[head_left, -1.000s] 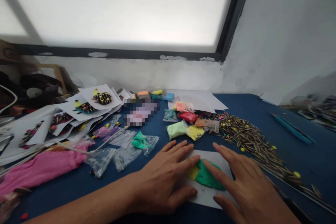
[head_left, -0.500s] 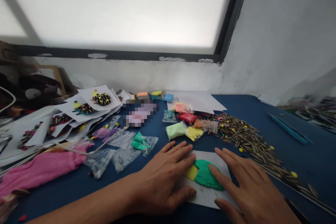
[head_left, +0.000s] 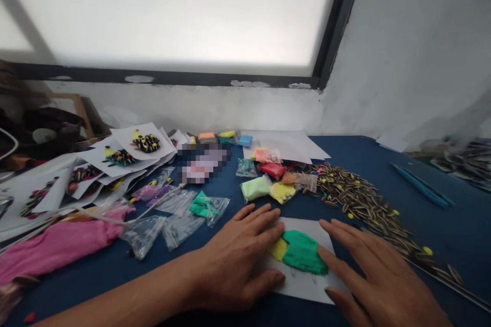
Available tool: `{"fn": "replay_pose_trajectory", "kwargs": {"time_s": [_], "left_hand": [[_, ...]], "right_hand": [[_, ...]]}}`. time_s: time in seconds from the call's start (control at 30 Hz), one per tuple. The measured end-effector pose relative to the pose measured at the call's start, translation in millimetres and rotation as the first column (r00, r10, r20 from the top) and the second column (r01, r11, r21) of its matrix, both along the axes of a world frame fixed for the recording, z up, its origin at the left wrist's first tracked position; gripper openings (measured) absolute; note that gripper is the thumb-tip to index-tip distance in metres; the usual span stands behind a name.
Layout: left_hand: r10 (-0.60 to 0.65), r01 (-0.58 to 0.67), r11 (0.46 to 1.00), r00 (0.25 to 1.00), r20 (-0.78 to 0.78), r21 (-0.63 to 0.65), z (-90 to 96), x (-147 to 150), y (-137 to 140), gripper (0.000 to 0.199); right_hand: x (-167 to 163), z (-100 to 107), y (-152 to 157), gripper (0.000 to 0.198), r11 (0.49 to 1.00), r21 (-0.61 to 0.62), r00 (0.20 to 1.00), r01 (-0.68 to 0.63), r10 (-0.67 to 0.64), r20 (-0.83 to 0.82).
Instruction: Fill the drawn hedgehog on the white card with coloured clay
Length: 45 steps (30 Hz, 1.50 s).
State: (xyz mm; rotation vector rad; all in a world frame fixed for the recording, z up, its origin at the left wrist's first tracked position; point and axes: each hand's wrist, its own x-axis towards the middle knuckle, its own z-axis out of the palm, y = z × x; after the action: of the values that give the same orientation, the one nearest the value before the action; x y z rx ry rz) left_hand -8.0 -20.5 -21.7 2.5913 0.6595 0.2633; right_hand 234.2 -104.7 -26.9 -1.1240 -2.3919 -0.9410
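On the blue table lies a white sheet of paper (head_left: 303,288) carrying a flattened green clay patch (head_left: 305,253) with a smaller yellow clay patch (head_left: 279,249) joined at its left. Small pencil lines show below the green clay. My left hand (head_left: 245,258) rests flat across the paper's left side, its fingers stretched out beside the yellow clay and partly covering it. Over the right edge is my right hand (head_left: 372,276), fingers spread, with the index fingertip at the green clay's right end; whether it touches is hard to tell.
A heap of striped sunflower seeds (head_left: 353,196) with yellow clay balls lies to the right, near blue tweezers (head_left: 422,186). Bagged clay (head_left: 256,189) sits beyond the paper. Finished seed pictures (head_left: 146,143) are piled at left, behind pink clay (head_left: 69,240) and plastic bags (head_left: 143,235).
My right hand has shifted right, uncovering more of the green clay's right end. My left hand stays on the paper. The view has shifted slightly.
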Motion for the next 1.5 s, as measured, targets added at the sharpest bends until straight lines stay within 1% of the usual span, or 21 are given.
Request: {"fn": "replay_pose_trajectory", "kwargs": {"time_s": [0.07, 0.17, 0.37, 0.53, 0.7, 0.9, 1.03, 1.2, 1.4, 1.5], "left_hand": [[-0.003, 0.004, 1.0, 1.0, -0.018, 0.01, 0.8, 0.3, -0.1, 0.068], [-0.001, 0.001, 1.0, 1.0, -0.028, 0.019, 0.4, 0.0, -0.4, 0.069], [-0.004, 0.003, 1.0, 1.0, 0.017, 0.022, -3.2, -1.3, 0.3, 0.067], [-0.006, 0.006, 1.0, 1.0, 0.016, 0.023, -4.3, -1.9, 1.2, 0.069], [-0.023, 0.022, 1.0, 0.999, 0.049, 0.016, -6.2, -2.8, 1.6, 0.067], [-0.011, 0.011, 1.0, 1.0, 0.014, 0.016, -4.1, -2.6, 1.0, 0.068], [-0.011, 0.012, 1.0, 1.0, -0.017, 0.021, -2.0, -1.9, -0.1, 0.068], [-0.011, 0.011, 0.999, 1.0, 0.006, 0.033, -3.7, -0.6, -0.1, 0.068], [-0.006, 0.005, 1.0, 0.999, 0.046, 0.028, -4.8, -0.5, -0.7, 0.065], [-0.004, 0.003, 1.0, 0.999, 0.041, 0.03, -4.1, -0.4, -1.1, 0.065]], "right_hand": [[-1.3, 0.8, -0.4, 0.035, 1.0, 0.005, 1.0, 0.0, 0.0, 0.01], [-3.7, -0.1, 0.2, 0.04, 1.0, -0.027, 0.999, 0.003, -0.002, 0.051], [-4.3, -4.6, 2.5, 0.043, 0.997, -0.076, 0.997, 0.012, -0.006, 0.071], [-5.1, -1.2, 1.4, 0.034, 0.999, -0.035, 0.998, 0.022, -0.02, 0.062], [-6.2, 2.3, -1.7, 0.036, 0.999, 0.001, 0.999, 0.045, -0.045, 0.03], [-1.1, 0.5, -3.3, 0.032, 0.998, -0.024, 0.998, 0.049, -0.05, -0.044], [1.4, -2.1, -3.4, 0.035, 0.999, -0.001, 0.998, 0.054, -0.054, -0.011], [-1.0, -2.5, -4.3, 0.037, 0.997, -0.023, 0.998, 0.069, -0.069, -0.007], [-1.2, -1.8, -4.2, 0.038, 0.999, -0.001, 0.998, 0.054, -0.054, -0.015], [-0.4, -1.0, -4.8, 0.037, 0.999, -0.01, 0.999, 0.045, -0.045, -0.022]]}}
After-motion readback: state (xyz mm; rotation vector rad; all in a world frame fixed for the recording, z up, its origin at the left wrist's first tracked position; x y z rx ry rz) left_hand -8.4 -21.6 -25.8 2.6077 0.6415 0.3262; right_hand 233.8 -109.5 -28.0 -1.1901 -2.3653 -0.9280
